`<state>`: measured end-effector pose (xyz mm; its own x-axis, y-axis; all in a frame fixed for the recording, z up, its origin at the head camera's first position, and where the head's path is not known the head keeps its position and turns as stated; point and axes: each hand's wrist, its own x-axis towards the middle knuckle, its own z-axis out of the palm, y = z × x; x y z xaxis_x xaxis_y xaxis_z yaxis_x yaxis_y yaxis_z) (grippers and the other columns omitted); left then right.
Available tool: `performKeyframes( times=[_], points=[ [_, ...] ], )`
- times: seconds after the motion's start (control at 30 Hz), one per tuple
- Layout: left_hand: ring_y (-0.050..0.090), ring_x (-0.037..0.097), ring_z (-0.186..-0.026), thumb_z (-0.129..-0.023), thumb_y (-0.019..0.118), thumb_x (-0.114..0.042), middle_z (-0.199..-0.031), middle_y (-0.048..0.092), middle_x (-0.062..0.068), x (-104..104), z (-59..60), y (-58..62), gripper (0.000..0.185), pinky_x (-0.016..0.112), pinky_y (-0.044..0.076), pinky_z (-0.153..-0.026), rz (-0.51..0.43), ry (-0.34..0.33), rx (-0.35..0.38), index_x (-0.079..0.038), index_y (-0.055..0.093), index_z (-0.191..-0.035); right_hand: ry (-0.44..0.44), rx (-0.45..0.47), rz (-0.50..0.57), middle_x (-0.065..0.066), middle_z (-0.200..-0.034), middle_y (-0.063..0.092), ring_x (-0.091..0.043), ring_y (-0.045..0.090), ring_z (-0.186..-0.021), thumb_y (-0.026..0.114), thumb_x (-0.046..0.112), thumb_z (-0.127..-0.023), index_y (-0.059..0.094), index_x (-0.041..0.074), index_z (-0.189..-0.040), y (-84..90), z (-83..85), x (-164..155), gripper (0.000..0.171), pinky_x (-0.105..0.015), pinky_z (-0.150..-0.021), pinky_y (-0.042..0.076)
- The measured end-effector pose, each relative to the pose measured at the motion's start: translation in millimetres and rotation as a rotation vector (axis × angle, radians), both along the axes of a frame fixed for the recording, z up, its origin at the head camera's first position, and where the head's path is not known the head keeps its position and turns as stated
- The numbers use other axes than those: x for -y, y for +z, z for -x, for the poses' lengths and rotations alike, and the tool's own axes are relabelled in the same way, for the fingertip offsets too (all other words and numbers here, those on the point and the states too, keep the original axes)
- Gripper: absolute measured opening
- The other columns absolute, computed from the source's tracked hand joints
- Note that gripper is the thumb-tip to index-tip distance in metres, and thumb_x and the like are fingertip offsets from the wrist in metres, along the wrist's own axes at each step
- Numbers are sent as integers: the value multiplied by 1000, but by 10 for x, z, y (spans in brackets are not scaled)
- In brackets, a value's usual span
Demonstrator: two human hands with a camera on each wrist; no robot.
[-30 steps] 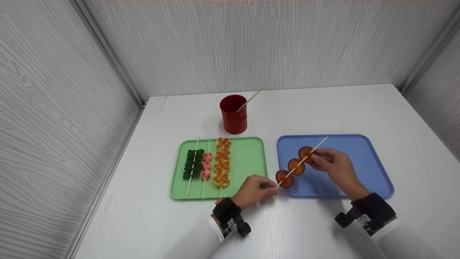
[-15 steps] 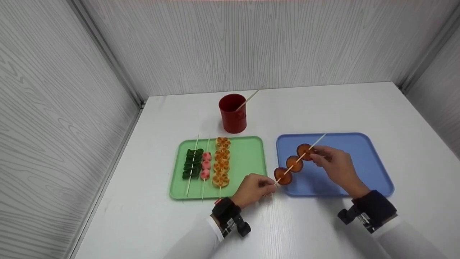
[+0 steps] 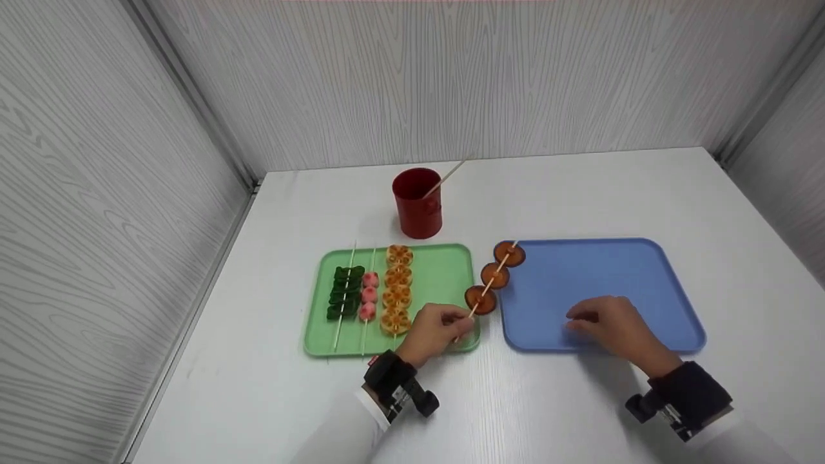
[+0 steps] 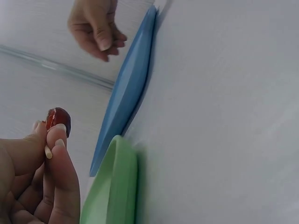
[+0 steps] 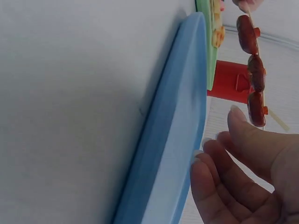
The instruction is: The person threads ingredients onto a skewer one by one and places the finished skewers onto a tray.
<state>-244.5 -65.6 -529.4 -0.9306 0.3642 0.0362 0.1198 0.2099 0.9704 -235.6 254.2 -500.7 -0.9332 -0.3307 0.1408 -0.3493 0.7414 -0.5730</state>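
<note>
My left hand (image 3: 433, 336) pinches the lower end of a skewer threaded with three glossy brown mushroom-like caps (image 3: 495, 276). In the head view the skewer slants up to the right over the gap between the green tray (image 3: 445, 270) and the blue tray (image 3: 606, 283). The right wrist view shows the caps (image 5: 256, 72) edge-on, held above the trays. My right hand (image 3: 615, 327) is over the blue tray, its fingers loosely bent and nothing between them. On the green tray lie a dark green skewer (image 3: 346, 293), a pink ball skewer (image 3: 368, 295) and an orange lotus-slice skewer (image 3: 397, 296).
A red cup (image 3: 419, 206) with a thin stick (image 3: 448, 176) leaning out stands behind the green tray. Grey wood-grain panels (image 3: 483, 77) enclose the white table (image 3: 580, 193) at the back and sides.
The right hand has let go of the skewer's upper part and moved down and right. My left hand has carried the skewer left, off the blue tray, and turned it steeper.
</note>
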Motion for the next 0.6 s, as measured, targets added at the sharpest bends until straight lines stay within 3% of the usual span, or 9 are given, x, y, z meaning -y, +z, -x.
performKeyframes(
  times=[0.2, 0.33, 0.6],
  points=[
    [55, 8, -65, -92, 67, -10, -77, 65, 5, 169, 28, -14, 17, 21, 48, -59, 24, 99, 20, 5, 72, -99, 129, 20, -70, 1, -79, 72, -16, 67, -74, 81, 9, -77, 77, 8, -81, -116, -89, -65, 6, -27, -64, 53],
    [56, 6, -62, -90, 69, -7, -75, 65, 3, 229, 19, -63, 13, 23, 51, -58, 23, 154, 23, 6, 71, -93, 148, 5, -89, 4, -73, 70, -9, 63, -68, 81, 6, -76, 75, 11, -75, -136, -109, -71, 7, -24, -60, 51],
    [56, 6, -57, -87, 72, -6, -70, 64, 3, 301, -2, -80, 11, 22, 49, -55, 114, 206, 12, 4, 69, -84, 153, -18, -96, 8, -72, 68, -6, 61, -67, 80, 5, -77, 75, 13, -74, -140, -134, -85, 10, -23, -59, 50]
  ],
)
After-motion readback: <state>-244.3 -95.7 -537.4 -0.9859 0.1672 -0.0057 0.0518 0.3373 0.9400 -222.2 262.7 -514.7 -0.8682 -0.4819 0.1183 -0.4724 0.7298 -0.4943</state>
